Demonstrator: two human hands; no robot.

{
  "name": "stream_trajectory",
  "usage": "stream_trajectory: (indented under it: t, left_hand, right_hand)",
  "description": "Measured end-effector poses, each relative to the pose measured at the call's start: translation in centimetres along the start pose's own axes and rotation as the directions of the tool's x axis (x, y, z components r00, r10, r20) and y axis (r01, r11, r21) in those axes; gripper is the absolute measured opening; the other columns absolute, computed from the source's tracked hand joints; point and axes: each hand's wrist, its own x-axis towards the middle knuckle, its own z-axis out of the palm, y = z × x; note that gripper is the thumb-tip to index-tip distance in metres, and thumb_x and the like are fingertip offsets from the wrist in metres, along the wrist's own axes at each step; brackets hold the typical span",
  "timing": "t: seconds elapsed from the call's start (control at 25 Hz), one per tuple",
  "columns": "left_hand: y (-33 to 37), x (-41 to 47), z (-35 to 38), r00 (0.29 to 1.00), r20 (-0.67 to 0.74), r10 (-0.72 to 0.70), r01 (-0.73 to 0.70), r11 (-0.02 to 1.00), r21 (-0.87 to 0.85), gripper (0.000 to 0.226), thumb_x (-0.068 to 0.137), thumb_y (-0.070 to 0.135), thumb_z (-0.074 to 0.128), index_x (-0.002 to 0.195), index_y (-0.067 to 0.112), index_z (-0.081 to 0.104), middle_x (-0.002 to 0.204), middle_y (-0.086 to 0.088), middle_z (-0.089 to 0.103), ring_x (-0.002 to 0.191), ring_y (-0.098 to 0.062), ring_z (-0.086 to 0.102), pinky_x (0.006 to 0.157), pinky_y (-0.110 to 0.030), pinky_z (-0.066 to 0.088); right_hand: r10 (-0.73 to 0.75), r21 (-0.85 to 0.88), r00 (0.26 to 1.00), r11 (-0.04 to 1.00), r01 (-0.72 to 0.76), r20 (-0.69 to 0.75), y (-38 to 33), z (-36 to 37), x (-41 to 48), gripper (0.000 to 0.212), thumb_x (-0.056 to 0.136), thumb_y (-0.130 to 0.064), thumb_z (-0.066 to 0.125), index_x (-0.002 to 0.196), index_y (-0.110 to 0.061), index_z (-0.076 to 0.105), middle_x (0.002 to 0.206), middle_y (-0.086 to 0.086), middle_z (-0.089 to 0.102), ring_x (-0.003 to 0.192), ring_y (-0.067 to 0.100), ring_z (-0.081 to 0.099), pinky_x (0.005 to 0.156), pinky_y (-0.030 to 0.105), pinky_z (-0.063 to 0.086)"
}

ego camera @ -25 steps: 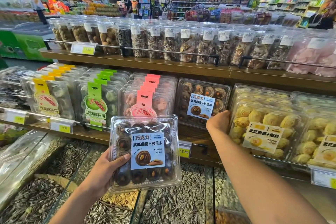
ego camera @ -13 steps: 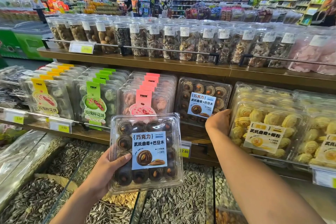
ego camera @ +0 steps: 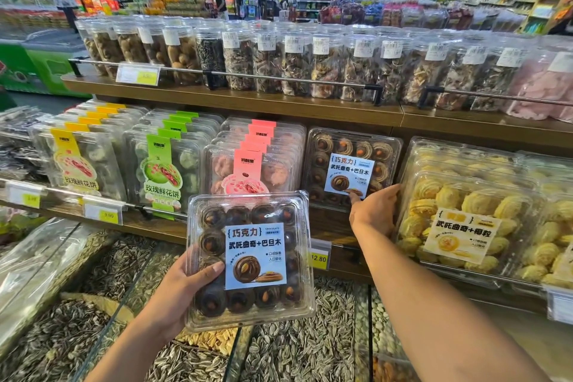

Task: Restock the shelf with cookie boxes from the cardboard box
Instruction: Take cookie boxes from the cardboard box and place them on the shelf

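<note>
Clearly, left hand (ego camera: 183, 288) grips box (ego camera: 248, 260) (labelled "CHOCOLATE").

Left hand (ego camera: 183, 285) holds chocolate cookie box (ego camera: 249, 260) (upright); right hand (ego camera: 373, 211) at shelf.

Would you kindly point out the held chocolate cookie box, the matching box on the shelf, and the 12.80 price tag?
held chocolate cookie box (ego camera: 255, 256): head view, blue label.
shelf chocolate cookie box (ego camera: 348, 174): head view, label.
12.80 price tag (ego camera: 318, 258): head view, yellow part.

Open slot before the shelved chocolate box (ego camera: 352, 169), flanked by pink boxes (ego camera: 254, 164) and yellow boxes (ego camera: 465, 214).
</note>
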Motion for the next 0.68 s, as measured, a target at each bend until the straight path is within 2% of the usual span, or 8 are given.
stream_trajectory:
  t: [0.08, 0.2, 0.28, 0.36, 0.48, 0.52, 0.6, 0.68]
  left_hand:
    - [-0.1, 0.1, -0.2, 1.0, -0.001, 0.007, -0.007, 1.0, 0.0, 0.115, 0.029, 0.045, 0.106, 0.131, 0.017, 0.062, 0.121, -0.018, 0.075, 0.108, -0.043, 0.074, 0.101, -0.063, 0.052]
    - [0.1, 0.1, -0.3, 1.0, -0.003, 0.024, -0.024, 1.0, -0.008, 0.113, 0.027, 0.044, 0.107, 0.128, 0.017, 0.063, 0.117, -0.018, 0.077, 0.103, -0.04, 0.076, 0.08, -0.052, 0.064]
    - [0.2, 0.2, -0.3, 0.999, 0.008, 0.036, -0.036, 0.999, -0.026, 0.089, 0.048, 0.032, 0.103, 0.126, 0.017, 0.063, 0.115, -0.018, 0.077, 0.098, -0.038, 0.077, 0.07, -0.045, 0.066]
    - [0.2, 0.3, -0.2, 0.999, -0.011, 0.035, -0.035, 0.998, -0.042, 0.065, 0.066, 0.018, 0.089, 0.125, 0.015, 0.063, 0.115, -0.02, 0.077, 0.095, -0.037, 0.078, 0.067, -0.043, 0.066]
    - [0.6, 0.0, 0.2, 0.999, 0.003, 0.032, -0.031, 0.999, -0.035, 0.1, 0.04, 0.036, 0.106, 0.129, 0.016, 0.063, 0.117, -0.019, 0.077, 0.102, -0.04, 0.076, 0.073, -0.048, 0.066]
    - [0.8, -0.2, 0.2, 1.0, -0.002, 0.031, -0.031, 0.999, -0.034, 0.101, 0.04, 0.038, 0.106, 0.129, 0.017, 0.063, 0.119, -0.019, 0.076, 0.104, -0.041, 0.075, 0.078, -0.051, 0.065]
    - [0.9, -0.3, 0.1, 0.999, -0.023, 0.029, -0.03, 0.998, -0.047, 0.079, 0.06, 0.029, 0.099, 0.129, 0.018, 0.063, 0.121, -0.02, 0.075, 0.104, -0.041, 0.075, 0.092, -0.058, 0.059]
    - [1.0, -0.6, -0.1, 0.999, -0.024, 0.023, -0.024, 0.999, -0.039, 0.088, 0.052, 0.034, 0.103, 0.129, 0.019, 0.064, 0.122, -0.02, 0.075, 0.106, -0.042, 0.074, 0.102, -0.062, 0.051]
  right_hand:
    - [-0.023, 0.019, 0.999, 1.0, 0.023, -0.031, -0.1, 0.3, -0.1, 0.116, 0.083, -0.039, 0.08, 0.161, -0.008, 0.0, 0.161, 0.015, 0.033, 0.142, 0.037, 0.041, 0.098, 0.057, 0.047]
    - [-0.037, 0.04, 0.998, 0.998, 0.039, -0.05, -0.3, 0.7, -0.2, 0.114, 0.086, -0.036, 0.079, 0.161, -0.008, -0.003, 0.162, 0.015, 0.031, 0.142, 0.037, 0.039, 0.098, 0.057, 0.047]
    - [-0.037, 0.037, 0.999, 0.999, 0.039, -0.035, -0.3, 0.7, -0.2, 0.115, 0.086, -0.035, 0.078, 0.161, -0.008, -0.005, 0.162, 0.015, 0.029, 0.143, 0.037, 0.038, 0.099, 0.058, 0.046]
    - [-0.043, 0.024, 0.999, 0.999, 0.044, -0.023, -0.1, 0.5, -0.3, 0.114, 0.086, -0.03, 0.078, 0.161, -0.008, -0.005, 0.162, 0.016, 0.029, 0.141, 0.038, 0.039, 0.1, 0.058, 0.046]
    - [-0.057, -0.008, 0.998, 0.998, 0.057, 0.014, -0.2, -0.2, -0.5, 0.115, 0.085, -0.021, 0.08, 0.161, -0.006, -0.004, 0.163, 0.017, 0.025, 0.142, 0.037, 0.038, 0.104, 0.052, 0.046]
    - [-0.048, -0.011, 0.998, 0.999, 0.048, 0.032, -0.3, -0.5, -0.6, 0.116, 0.084, -0.02, 0.081, 0.161, -0.005, -0.005, 0.164, 0.017, 0.023, 0.144, 0.037, 0.036, 0.107, 0.05, 0.044]
    - [-0.012, -0.005, 0.998, 1.0, 0.013, 0.069, -0.7, -0.9, -0.8, 0.117, 0.083, -0.019, 0.081, 0.16, -0.004, -0.006, 0.166, 0.017, 0.017, 0.147, 0.038, 0.03, 0.111, 0.049, 0.04]
    - [0.003, 0.012, 0.994, 1.0, -0.005, 0.106, -0.8, -1.4, -1.2, 0.115, 0.085, -0.017, 0.079, 0.159, -0.002, -0.007, 0.168, 0.018, 0.011, 0.15, 0.038, 0.024, 0.115, 0.047, 0.035]
